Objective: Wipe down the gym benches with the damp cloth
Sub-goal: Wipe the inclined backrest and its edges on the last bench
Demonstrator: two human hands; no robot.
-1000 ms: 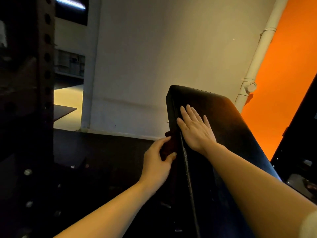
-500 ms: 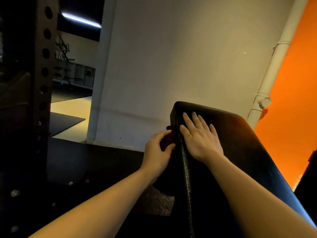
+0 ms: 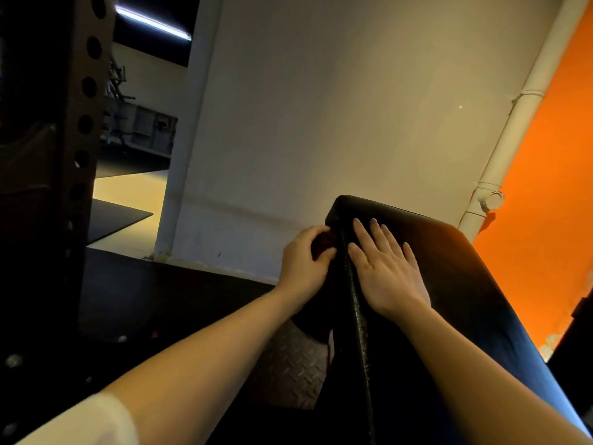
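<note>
Both hands sit nearer the top end of the bench pad [image 3: 465, 284] than they did a second ago, and the left hand [image 3: 305, 261] has curled tighter around the cloth [image 3: 322, 244]. That dark reddish cloth is bunched inside the left hand's fingers and thumb, pressed against the pad's left side edge just below the top corner. Only a small patch of it shows between thumb and fingers; the rest is covered by the hand, and in the dim light its outline blends into the black upholstery. The right hand [image 3: 386, 271] lies flat on the pad's top face with fingers straight and slightly spread, holding nothing, just across the seam from the left hand. The pad slopes upward away from the camera; its lower end is cut off at the bottom of the view. A perforated rack upright [image 3: 85, 123] stands in shadow at far left, and a white pipe [image 3: 513, 123] runs along the orange wall [image 3: 552, 187].
</note>
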